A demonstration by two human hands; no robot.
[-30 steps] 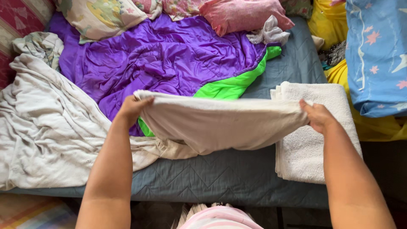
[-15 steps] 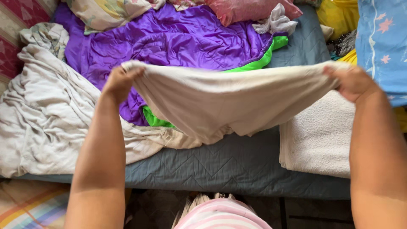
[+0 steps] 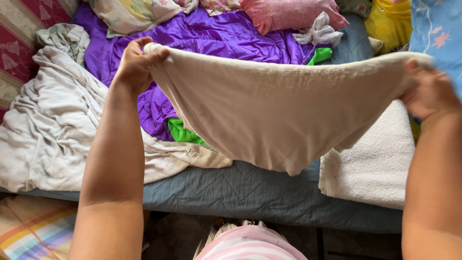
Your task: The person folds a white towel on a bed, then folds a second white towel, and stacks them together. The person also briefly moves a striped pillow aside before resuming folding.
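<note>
Fingers of the left hand (image 3: 136,65) are pinched on one top corner of a cream towel (image 3: 284,108); the right hand (image 3: 431,91) clamps the opposite corner. Between them its long axis runs left to right, the slack pointing down over the grey mattress (image 3: 250,195).

The bed (image 3: 250,197) carries a grey-blue quilted cover. A crumpled off-white sheet (image 3: 48,135) lies on it below the left hand (image 3: 134,65). A purple quilt with green lining (image 3: 216,38) lies beyond that hand. A folded white towel (image 3: 375,163) lies under the right hand (image 3: 430,91). Pillows (image 3: 288,12) lie farthest from both hands.
</note>
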